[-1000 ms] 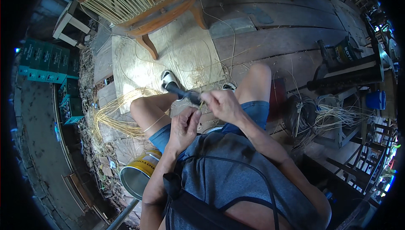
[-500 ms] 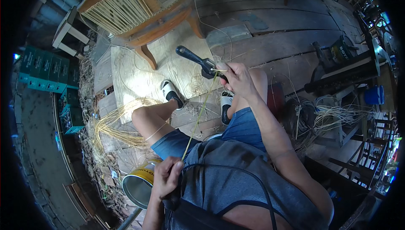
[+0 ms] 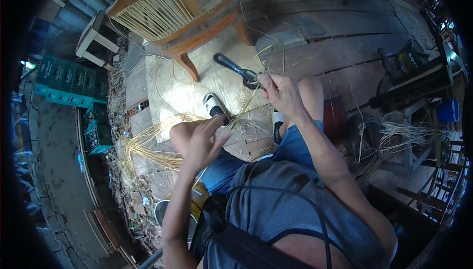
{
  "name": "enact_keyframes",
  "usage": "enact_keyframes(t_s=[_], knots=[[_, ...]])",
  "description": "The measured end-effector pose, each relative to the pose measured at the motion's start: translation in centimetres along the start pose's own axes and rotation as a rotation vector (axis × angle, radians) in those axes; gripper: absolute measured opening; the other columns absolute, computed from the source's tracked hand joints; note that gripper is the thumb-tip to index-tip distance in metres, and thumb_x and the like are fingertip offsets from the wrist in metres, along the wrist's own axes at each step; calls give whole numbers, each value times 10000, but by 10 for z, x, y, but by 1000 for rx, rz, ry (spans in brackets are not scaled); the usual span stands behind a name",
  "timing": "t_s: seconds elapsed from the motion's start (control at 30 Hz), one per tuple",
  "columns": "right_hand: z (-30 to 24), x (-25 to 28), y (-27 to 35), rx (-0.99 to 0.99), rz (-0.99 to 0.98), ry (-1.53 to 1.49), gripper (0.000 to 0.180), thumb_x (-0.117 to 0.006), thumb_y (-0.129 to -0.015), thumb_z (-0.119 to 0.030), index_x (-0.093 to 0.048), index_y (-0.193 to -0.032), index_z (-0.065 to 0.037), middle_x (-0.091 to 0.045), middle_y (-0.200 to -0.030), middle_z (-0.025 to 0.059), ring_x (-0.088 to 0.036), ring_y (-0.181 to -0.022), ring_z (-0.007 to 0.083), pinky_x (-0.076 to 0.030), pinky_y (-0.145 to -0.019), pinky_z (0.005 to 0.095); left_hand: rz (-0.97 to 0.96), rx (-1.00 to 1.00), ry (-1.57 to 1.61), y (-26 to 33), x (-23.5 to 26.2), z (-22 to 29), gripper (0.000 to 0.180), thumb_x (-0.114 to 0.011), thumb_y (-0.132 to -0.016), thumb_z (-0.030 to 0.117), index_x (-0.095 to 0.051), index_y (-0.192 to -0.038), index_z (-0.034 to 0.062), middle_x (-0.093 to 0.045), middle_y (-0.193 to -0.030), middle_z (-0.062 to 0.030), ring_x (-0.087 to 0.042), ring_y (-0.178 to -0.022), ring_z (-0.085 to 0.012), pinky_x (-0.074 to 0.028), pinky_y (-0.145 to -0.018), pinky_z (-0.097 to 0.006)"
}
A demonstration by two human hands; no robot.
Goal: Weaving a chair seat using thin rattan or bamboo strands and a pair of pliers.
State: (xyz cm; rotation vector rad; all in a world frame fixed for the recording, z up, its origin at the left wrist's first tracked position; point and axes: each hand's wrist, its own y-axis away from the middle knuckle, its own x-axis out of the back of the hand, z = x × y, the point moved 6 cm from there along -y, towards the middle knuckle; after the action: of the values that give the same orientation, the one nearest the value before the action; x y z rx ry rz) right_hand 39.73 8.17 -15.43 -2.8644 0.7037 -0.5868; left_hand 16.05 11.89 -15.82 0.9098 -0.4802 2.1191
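My right hand (image 3: pixel 283 94) is closed around one end of a dark metal spokeshave (image 3: pixel 229 63) in front of my knees. Its other handle points up and to the left. A thin yellow-green cane strip (image 3: pixel 242 110) hangs at the tool by my right thumb and trails down toward my lap. Curled shavings stand up above the blade. Over my left thigh, my left hand (image 3: pixel 202 143) has its fingers spread, slightly blurred, with nothing in them. The strip's lower end passes near that hand; where it ends is hard to make out.
A wooden chair with cane strands (image 3: pixel 157 15) stands ahead on a plywood sheet (image 3: pixel 160 89). Loose golden cane (image 3: pixel 148 150) lies left of my leg, near a yellow bucket (image 3: pixel 198 197). Green crates (image 3: pixel 66 81) are far left; coiled strands (image 3: pixel 401 133) and a blue bucket (image 3: pixel 448 110) are right.
My left hand has let go of the strip's lower end and moved up and forward, its fingers opening. The strip has gone slack. My right hand keeps the spokeshave in nearly the same place.
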Motion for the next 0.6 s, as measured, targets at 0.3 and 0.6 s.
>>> enact_keyframes(t_s=[0.3,0.6], knots=[[15,-1,40,-17,5,-43,277,-530,-934,-215,-616,-775,-6,-527,-571,199,-539,-490,332,-403,-469,393,-167,301,833,-56,-63,41,273,-537,-972,244,-653,-873,18,-480,-608,44,-424,-515,-30,-361,-466,-204],[50,25,13,-199,-32,-154,336,-550,-942,-264,-624,-779,20,-478,-496,93,-494,-442,141,-381,-453,326,-52,195,458,-6,-44,53,212,-549,-943,152,-663,-894,-19,-520,-607,-7,-421,-536,-57,-354,-497,-237]])
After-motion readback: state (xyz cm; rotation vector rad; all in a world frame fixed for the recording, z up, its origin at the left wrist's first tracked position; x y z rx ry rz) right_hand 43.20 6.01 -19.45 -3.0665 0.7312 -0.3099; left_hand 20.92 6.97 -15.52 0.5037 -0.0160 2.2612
